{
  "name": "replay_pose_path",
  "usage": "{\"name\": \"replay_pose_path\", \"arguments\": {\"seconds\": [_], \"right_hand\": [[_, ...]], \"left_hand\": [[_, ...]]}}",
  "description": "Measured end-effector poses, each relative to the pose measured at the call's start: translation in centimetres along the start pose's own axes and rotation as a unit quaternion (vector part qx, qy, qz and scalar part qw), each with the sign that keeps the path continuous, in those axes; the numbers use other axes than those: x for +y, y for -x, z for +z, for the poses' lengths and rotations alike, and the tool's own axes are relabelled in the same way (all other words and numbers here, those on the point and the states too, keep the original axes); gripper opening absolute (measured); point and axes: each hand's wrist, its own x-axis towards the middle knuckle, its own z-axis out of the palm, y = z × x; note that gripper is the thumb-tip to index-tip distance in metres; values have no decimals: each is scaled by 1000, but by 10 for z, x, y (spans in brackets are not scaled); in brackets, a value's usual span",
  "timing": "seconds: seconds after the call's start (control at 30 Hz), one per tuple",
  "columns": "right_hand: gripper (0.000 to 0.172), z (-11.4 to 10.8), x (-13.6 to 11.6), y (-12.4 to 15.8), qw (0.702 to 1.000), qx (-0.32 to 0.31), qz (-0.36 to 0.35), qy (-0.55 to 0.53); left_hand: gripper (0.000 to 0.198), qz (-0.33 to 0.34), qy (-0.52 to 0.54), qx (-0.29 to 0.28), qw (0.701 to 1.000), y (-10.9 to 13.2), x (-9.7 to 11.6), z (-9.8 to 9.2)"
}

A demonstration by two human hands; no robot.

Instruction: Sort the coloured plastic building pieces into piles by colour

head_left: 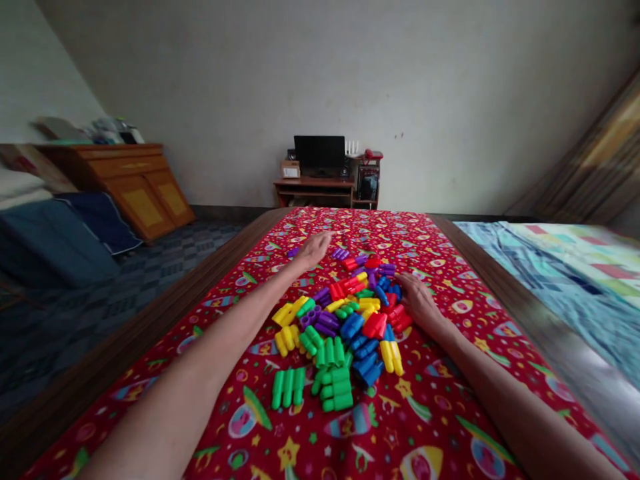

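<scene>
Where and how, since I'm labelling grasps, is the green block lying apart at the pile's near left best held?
Probably grip the green block across its outer long sides, from above: it seems to lie flat, tubes side by side, red cloth showing left and right.

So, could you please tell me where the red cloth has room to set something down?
On the cloth: the near stretch before the green blocks; the gap between the rightmost yellow block and right forearm; and the far end beyond the left hand. Crowded: the block heap in the middle, beside the right hand.
</scene>
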Motion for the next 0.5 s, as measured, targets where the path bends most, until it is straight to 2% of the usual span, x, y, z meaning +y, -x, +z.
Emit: {"name": "replay_pose_path", "arguments": {"seconds": [0.1, 0.2, 0.27, 0.4, 0.5], "right_hand": [[33, 2, 0, -3, 1000, 1, 10, -6], [34, 5, 0, -5, 999, 16, 34, -22], [34, 6, 0, -6, 997, 30, 61, -31], [33, 2, -2, -7, 989, 57, 132, -38], [30, -5, -4, -8, 977, 75, 195, -41]], "left_hand": [[59, -68, -25, 24, 997, -10, -29, -17], [58, -76, -24, -10, 997, -13, -33, -9], [56, -52, -13, -51, 997, -15, -18, 9], [48, 29, 21, -156, 987, -16, 35, 53], [52, 123, 66, -241, 961, -3, 72, 66]]}}
